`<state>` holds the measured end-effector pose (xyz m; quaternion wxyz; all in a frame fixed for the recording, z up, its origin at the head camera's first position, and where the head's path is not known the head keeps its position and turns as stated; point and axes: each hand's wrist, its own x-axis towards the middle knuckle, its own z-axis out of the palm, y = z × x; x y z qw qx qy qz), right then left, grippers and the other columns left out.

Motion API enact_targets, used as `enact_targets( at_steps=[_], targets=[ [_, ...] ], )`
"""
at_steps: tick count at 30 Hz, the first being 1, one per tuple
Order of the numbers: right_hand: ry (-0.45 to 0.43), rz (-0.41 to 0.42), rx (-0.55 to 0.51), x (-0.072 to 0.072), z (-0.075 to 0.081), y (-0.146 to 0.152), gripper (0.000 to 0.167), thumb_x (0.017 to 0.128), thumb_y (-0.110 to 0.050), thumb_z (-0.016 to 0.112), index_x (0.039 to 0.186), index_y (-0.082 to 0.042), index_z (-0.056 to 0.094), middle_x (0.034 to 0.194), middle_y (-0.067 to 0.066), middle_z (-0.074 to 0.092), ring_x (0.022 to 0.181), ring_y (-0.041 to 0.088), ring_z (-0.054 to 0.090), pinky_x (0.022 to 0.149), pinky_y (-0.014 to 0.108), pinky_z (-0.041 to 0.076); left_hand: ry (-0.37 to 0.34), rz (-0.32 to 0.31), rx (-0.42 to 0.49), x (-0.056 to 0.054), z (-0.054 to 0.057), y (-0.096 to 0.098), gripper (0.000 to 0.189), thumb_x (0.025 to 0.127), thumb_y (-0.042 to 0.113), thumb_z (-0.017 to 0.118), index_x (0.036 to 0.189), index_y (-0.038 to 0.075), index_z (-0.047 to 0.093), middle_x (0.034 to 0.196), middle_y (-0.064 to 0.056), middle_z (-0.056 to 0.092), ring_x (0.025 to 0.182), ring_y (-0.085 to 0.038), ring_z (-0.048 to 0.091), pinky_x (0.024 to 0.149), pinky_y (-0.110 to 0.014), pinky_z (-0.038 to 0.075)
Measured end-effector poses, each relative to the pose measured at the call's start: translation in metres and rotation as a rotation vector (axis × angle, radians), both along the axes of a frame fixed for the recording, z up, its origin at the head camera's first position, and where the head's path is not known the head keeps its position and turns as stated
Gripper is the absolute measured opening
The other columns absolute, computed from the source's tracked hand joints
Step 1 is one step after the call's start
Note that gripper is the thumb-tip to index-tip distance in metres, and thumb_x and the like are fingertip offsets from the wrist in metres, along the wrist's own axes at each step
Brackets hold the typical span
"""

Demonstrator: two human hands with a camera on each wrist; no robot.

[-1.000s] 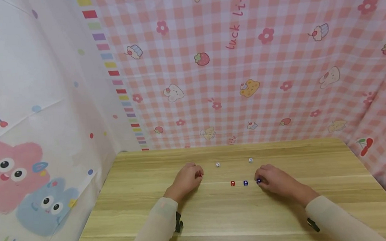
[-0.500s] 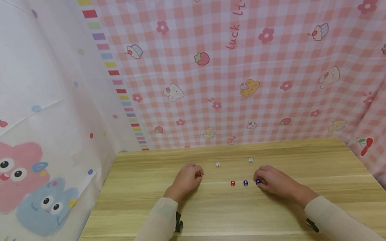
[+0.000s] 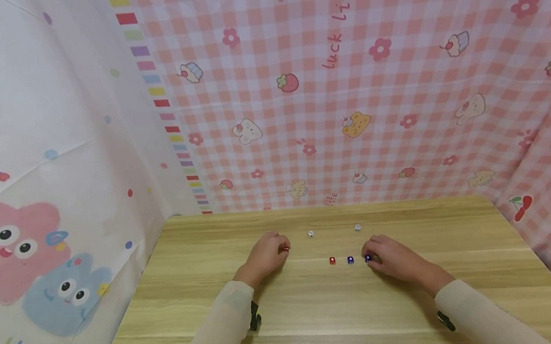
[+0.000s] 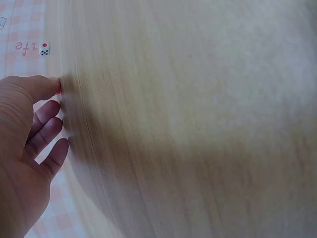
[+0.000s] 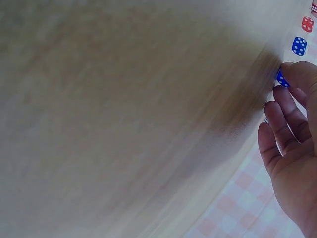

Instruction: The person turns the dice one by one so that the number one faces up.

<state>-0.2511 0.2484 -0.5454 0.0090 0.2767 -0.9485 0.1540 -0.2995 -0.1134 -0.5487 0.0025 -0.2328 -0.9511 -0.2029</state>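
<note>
My left hand [image 3: 265,252] pinches a red die [image 3: 286,249] between thumb and fingers, low over the wooden table; in the left wrist view only a sliver of red shows at the thumb tip. To the right, my right hand [image 3: 391,254] pinches a blue die [image 5: 282,78] by its sides at the table surface. Just left of that die sits a second blue die [image 3: 350,260], and beyond it a red die [image 3: 332,261], the three forming a row with small gaps.
Two white dice, a left one [image 3: 311,234] and a right one [image 3: 358,228], lie farther back on the wooden table [image 3: 294,309]. A pink checked cloth [image 3: 318,99] hangs behind the table's far edge, and a white printed cloth [image 3: 64,171] hangs at the left.
My right hand has shifted slightly left with its blue die, bringing it nearer the other blue die, and then stayed put. The left hand keeps its place with the red die.
</note>
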Motion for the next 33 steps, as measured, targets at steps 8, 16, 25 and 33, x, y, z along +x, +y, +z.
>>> enact_targets(
  at_steps=[8, 16, 25, 33],
  targets=[
    [-0.019, 0.002, -0.014, -0.001, 0.002, -0.001, 0.018, 0.090, -0.016, 0.080, 0.105, -0.015, 0.070, 0.103, -0.005, 0.063, 0.097, 0.013, 0.057, 0.088, 0.039, 0.057, 0.008, -0.001, -0.003, -0.001, 0.000, 0.000, 0.006, 0.093, 0.015, 0.076, 0.098, 0.017, 0.074, 0.095, 0.001, 0.063, 0.092, -0.016, 0.056, 0.086, -0.037, 0.052],
    [-0.054, -0.019, -0.052, -0.003, 0.006, 0.003, 0.017, 0.093, -0.025, 0.077, 0.107, -0.018, 0.069, 0.104, -0.007, 0.063, 0.096, 0.010, 0.059, 0.090, 0.040, 0.057, 0.015, -0.009, -0.001, -0.001, 0.001, 0.000, 0.006, 0.093, 0.014, 0.076, 0.097, 0.016, 0.074, 0.093, 0.002, 0.061, 0.090, -0.016, 0.055, 0.083, -0.037, 0.052],
    [0.030, -0.068, -0.088, -0.018, 0.012, 0.006, 0.029, 0.096, -0.018, 0.072, 0.121, -0.005, 0.065, 0.115, 0.007, 0.065, 0.104, 0.024, 0.066, 0.092, 0.046, 0.057, 0.019, -0.009, -0.017, 0.000, 0.000, 0.002, 0.005, 0.093, 0.014, 0.076, 0.097, 0.017, 0.073, 0.091, 0.003, 0.060, 0.088, -0.015, 0.054, 0.082, -0.035, 0.051],
    [-0.044, -0.144, -0.152, -0.037, 0.008, 0.002, 0.040, 0.100, -0.017, 0.068, 0.134, -0.001, 0.055, 0.131, 0.019, 0.061, 0.119, 0.037, 0.063, 0.100, 0.055, 0.053, 0.003, -0.006, -0.003, 0.000, -0.002, 0.001, 0.006, 0.093, 0.014, 0.075, 0.099, 0.016, 0.074, 0.094, 0.002, 0.062, 0.090, -0.015, 0.055, 0.083, -0.036, 0.052]
  ],
)
